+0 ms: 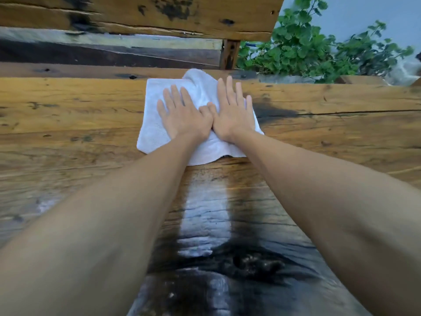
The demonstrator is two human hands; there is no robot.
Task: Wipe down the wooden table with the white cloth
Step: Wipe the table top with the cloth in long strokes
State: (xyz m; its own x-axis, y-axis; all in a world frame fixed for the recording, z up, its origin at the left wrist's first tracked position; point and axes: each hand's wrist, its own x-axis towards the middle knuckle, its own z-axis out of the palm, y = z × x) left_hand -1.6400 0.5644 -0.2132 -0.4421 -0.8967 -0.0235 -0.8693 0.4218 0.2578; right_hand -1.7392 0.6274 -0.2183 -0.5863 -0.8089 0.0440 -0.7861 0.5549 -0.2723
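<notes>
A folded white cloth (155,133) lies flat on the wooden table (68,115) near its far edge. My left hand (184,115) and my right hand (232,112) press down on top of the cloth side by side, palms flat, fingers spread, thumbs touching. Both arms are stretched far forward. The cloth's far corner is rumpled upward. A glossy wet-looking streak (205,213) runs along the dark wood between my forearms, from the cloth back toward me.
Beyond the table stands a wooden bench with a plank backrest (182,17) and a seat plank (91,53). Green leafy plants (307,49) grow at the back right before a pale wall. A dark knot (255,263) marks the tabletop near me.
</notes>
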